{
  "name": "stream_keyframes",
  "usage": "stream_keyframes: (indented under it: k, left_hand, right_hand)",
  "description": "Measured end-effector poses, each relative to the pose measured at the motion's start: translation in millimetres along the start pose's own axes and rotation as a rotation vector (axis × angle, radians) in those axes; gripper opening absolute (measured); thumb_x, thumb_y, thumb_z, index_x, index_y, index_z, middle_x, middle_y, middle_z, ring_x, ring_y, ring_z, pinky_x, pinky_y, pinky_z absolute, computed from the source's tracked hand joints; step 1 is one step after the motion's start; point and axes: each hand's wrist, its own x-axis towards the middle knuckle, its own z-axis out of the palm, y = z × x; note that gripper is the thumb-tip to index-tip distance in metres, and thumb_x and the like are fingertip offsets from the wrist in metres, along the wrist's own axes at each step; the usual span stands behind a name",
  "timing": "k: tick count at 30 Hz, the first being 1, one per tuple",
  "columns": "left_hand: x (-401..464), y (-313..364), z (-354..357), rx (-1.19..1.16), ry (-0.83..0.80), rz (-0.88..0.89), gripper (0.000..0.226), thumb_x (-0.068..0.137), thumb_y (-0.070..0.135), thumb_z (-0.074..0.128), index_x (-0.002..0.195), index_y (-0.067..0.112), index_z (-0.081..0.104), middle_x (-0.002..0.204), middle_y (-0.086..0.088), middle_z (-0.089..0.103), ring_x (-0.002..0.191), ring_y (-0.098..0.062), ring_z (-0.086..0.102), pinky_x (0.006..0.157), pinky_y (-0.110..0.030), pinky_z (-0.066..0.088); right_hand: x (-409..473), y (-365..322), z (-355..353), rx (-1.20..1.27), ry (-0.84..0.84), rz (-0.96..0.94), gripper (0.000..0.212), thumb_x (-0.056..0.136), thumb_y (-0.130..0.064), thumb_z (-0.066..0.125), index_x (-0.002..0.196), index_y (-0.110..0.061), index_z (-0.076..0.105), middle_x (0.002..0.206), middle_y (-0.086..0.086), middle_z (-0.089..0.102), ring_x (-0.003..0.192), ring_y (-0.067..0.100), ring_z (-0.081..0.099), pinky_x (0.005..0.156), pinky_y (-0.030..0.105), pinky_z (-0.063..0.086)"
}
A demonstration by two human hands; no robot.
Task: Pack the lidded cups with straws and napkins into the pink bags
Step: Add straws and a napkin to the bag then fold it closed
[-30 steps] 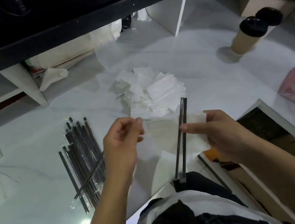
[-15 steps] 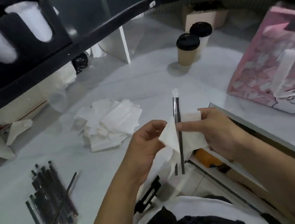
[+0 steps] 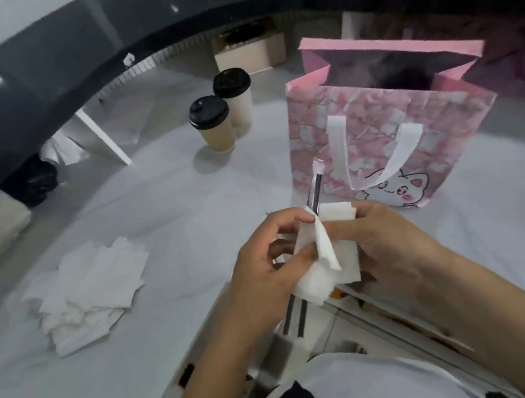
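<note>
Just in front of the pink bag (image 3: 384, 143), both hands meet: the left hand (image 3: 265, 267) pinches the napkin (image 3: 319, 258) around the wrapped straws (image 3: 314, 186), the right hand (image 3: 386, 240) grips the bundle. Light, soft, likely slippery; best held mid-wrap.

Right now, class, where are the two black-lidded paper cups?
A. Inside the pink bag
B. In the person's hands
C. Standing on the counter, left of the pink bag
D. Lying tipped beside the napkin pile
C: both black-lidded paper cups stand upright on the counter, left of the pink bag.
</note>
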Motion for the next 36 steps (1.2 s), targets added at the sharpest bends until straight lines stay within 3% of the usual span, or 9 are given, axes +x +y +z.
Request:
stream_keyframes:
  k: [3,7,11,15,20,25,31,33,36]
  left_hand:
    - [12,4,28,-0.03,-0.019,-0.008,0.034,0.088,-0.004,0.066,0.106,0.024,0.071,0.101,0.008,0.068,0.087,-0.011,0.067,0.071,-0.021,0.052]
    - [25,1,52,0.047,0.002,0.022,0.042,0.094,-0.002,0.059,0.116,0.032,0.072,0.11,0.002,0.064,0.1,-0.012,0.067,0.08,-0.022,0.053]
    - [32,6,66,0.142,-0.081,0.043,0.041,0.096,0.01,0.061,0.126,0.038,0.066,0.109,0.006,0.056,0.102,-0.01,0.064,0.084,-0.022,0.054]
    - [40,21,73,0.12,-0.143,0.09,0.052,0.092,0.008,0.065,0.129,0.045,0.061,0.114,0.002,0.059,0.106,-0.019,0.066,0.085,-0.038,0.059]
    - [56,51,68,-0.04,-0.185,0.144,0.088,0.08,0.006,0.077,0.139,0.059,0.039,0.108,-0.002,0.065,0.092,-0.026,0.068,0.078,-0.036,0.059]
    - [88,64,66,-0.273,-0.205,0.179,0.09,0.074,-0.007,0.071,0.137,0.053,0.045,0.096,-0.006,0.067,0.092,-0.026,0.068,0.081,-0.045,0.058]
    - [134,82,51,-0.29,-0.368,0.254,0.076,0.077,-0.002,0.077,0.137,0.037,0.051,0.098,-0.005,0.068,0.095,-0.025,0.068,0.083,-0.036,0.057]
    - [157,91,34,-0.103,-0.321,0.407,0.055,0.085,0.006,0.071,0.133,0.028,0.054,0.102,0.0,0.069,0.1,-0.021,0.068,0.09,-0.033,0.055]
    - [197,96,5,0.575,-0.203,0.717,0.032,0.097,0.004,0.059,0.121,0.025,0.061,0.113,0.02,0.061,0.111,0.004,0.057,0.096,-0.01,0.042]
  right_hand:
    - [-5,-7,-35,0.044,-0.011,-0.009,0.023,0.086,-0.009,0.068,0.107,0.0,0.073,0.109,0.025,0.072,0.092,0.037,0.07,0.082,0.046,0.055]
    - [-17,-14,-68,0.162,-0.074,-0.076,0.043,0.084,-0.021,0.068,0.121,0.0,0.066,0.119,0.026,0.067,0.1,0.033,0.068,0.086,0.047,0.057]
    - [-29,-14,-71,0.008,-0.034,-0.254,0.03,0.082,-0.003,0.075,0.112,-0.003,0.07,0.104,0.019,0.075,0.093,0.036,0.073,0.077,0.04,0.061]
    - [-27,-17,-71,-0.104,0.126,-0.439,0.017,0.086,0.004,0.07,0.101,-0.004,0.074,0.095,0.023,0.074,0.087,0.04,0.071,0.079,0.054,0.056]
    - [-36,-46,-79,0.021,0.16,-0.538,0.019,0.081,0.002,0.069,0.097,-0.005,0.077,0.09,0.012,0.078,0.077,0.021,0.074,0.065,0.025,0.056]
    - [-33,-79,-77,0.143,0.087,-0.571,0.027,0.065,-0.016,0.074,0.091,-0.014,0.082,0.09,0.011,0.078,0.077,0.021,0.073,0.064,0.025,0.055]
    - [-25,-121,-71,0.043,0.164,-0.667,0.019,0.064,-0.021,0.073,0.08,-0.016,0.083,0.081,0.007,0.078,0.067,0.014,0.071,0.059,0.021,0.053]
    - [-23,-144,-72,0.011,0.256,-0.787,0.018,0.063,-0.023,0.074,0.078,-0.024,0.083,0.081,0.0,0.078,0.072,0.012,0.073,0.064,0.022,0.055]
    - [-19,-173,-76,-0.113,0.446,-0.932,0.018,0.069,-0.025,0.074,0.083,-0.034,0.082,0.086,-0.011,0.078,0.081,0.011,0.075,0.07,0.027,0.06]
